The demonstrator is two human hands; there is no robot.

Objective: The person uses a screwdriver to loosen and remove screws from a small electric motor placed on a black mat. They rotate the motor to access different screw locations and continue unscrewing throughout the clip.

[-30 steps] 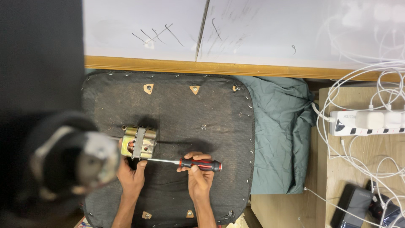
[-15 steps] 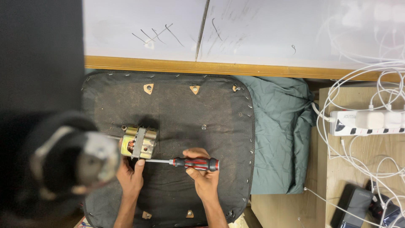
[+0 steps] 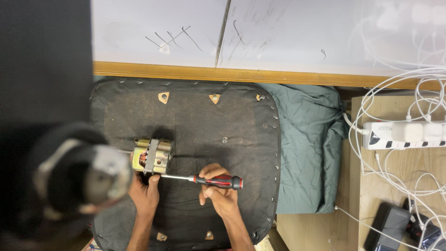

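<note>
A green cloth (image 3: 306,148) lies bunched at the right edge of the black padded seat base (image 3: 195,116). Farther right, a white power strip (image 3: 404,135) sits among tangled white cables (image 3: 395,93). A wooden strip (image 3: 232,73) borders the scratched white board (image 3: 278,32) above.

the dark seat underside (image 3: 209,125) lies open above my right hand (image 3: 218,197), only small brackets (image 3: 163,97) along its far edge. the metal motor block (image 3: 152,156) stands against my left hand (image 3: 145,193). a blurred dark object (image 3: 79,174) crowds the left. cables (image 3: 404,153) clutter the right.
</note>
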